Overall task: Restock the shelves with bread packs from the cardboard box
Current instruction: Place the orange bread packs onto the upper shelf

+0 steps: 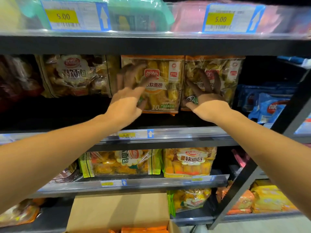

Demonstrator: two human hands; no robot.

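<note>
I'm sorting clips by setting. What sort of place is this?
Most likely a grocery shop aisle. Dark metal shelves carry price tags in clear strips, rows of packaged bread packs stand facing out, and an open cardboard box of stock sits below.

Shop: stocked shelves (151,46), price tags (62,16), packaged bread packs (188,163).

Dark shelf (168,121) carries two upright orange bread packs (161,84) beside a clear pack (72,74)
</note>
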